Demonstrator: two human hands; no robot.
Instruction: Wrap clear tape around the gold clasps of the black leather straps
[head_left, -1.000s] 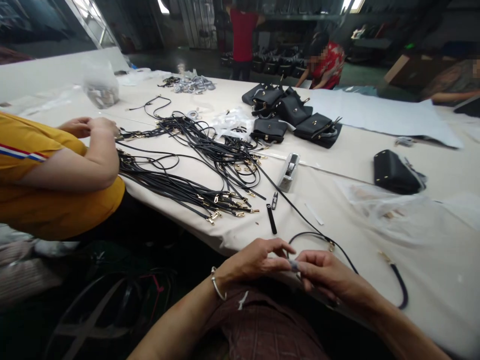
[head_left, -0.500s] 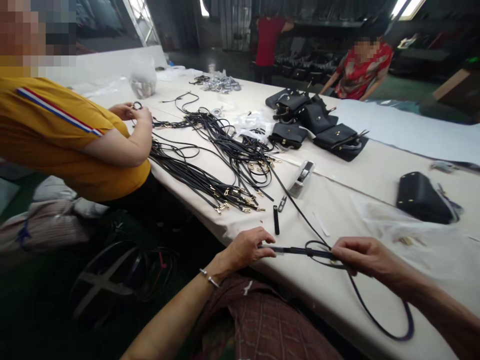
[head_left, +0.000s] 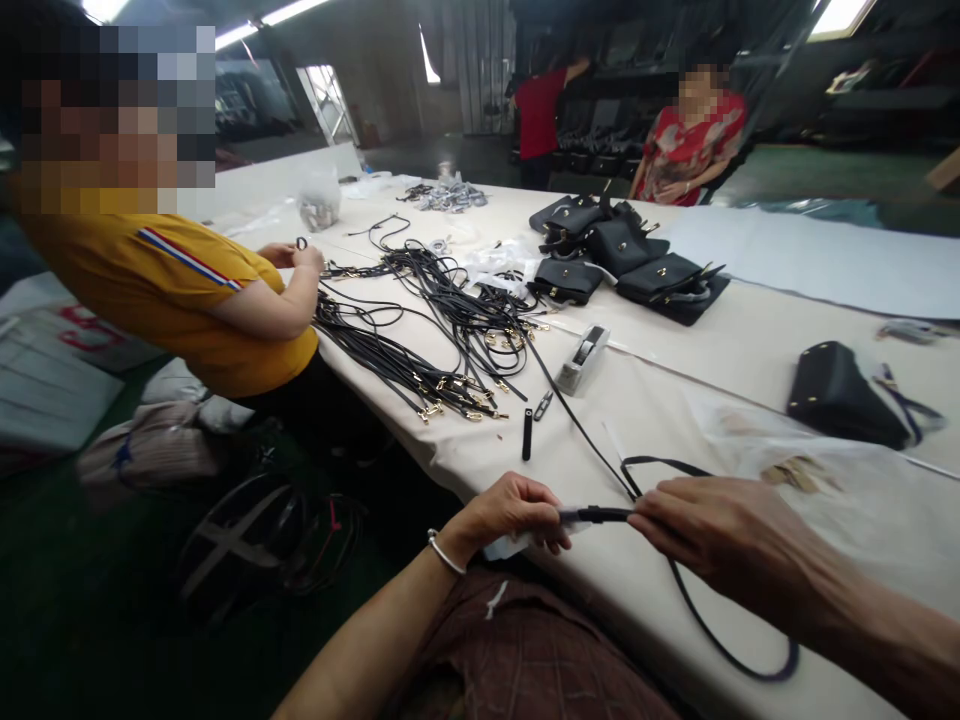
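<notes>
A thin black leather strap (head_left: 604, 515) stretches between my two hands above the table's front edge. My left hand (head_left: 514, 515) pinches its left end, where a clear plastic wrap (head_left: 504, 548) shows under the fingers. My right hand (head_left: 712, 530) is closed round the strap close by; the part inside the fist is hidden. The rest of the strap loops down below the right hand and runs back toward the pile. A short black leather tab (head_left: 527, 436) and small metal thread snips (head_left: 543, 406) lie just beyond my left hand.
Many black straps (head_left: 397, 365) with gold clasps are heaped at left centre. A tape dispenser (head_left: 586, 358) stands behind the snips. Black handbags (head_left: 622, 245) are piled farther back; another handbag (head_left: 847, 395) lies right, near plastic sheeting (head_left: 750, 430). A co-worker in yellow (head_left: 225, 320) works at left.
My hands have come closer together along the strap, and my left fingers have closed on its end. Plastic now shows below the left hand. The view has shifted slightly.
</notes>
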